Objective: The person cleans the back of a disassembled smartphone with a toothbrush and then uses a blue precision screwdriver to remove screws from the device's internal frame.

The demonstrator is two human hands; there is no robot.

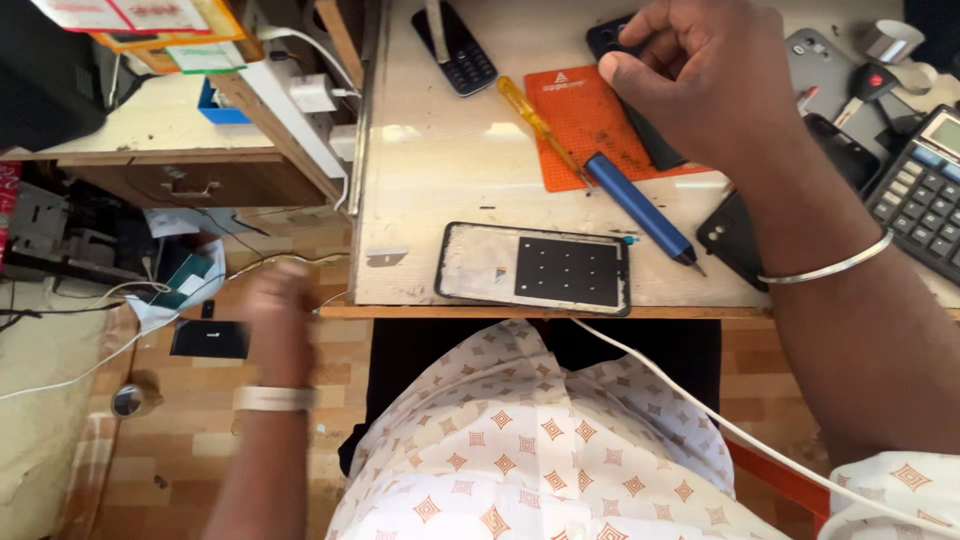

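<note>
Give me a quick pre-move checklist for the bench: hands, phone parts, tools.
1. Right hand on the work: ok, fist closed over a dark phone part at the top of the orange mat; what the fingers grip, cannot tell.
2. Left hand free: cannot tell, blurred, off the bench edge over the floor.
3. Phone frame secure: ok, flat near the front edge of the desk, untouched.
4. Blue-handled tool within reach: ok, lying beside the mat, tip toward the front.
5. Yellow screwdriver placed: ok, lying across the mat's left edge.
6. White cable clear of the arms: not ok, it runs across the lap under the right forearm.
</note>
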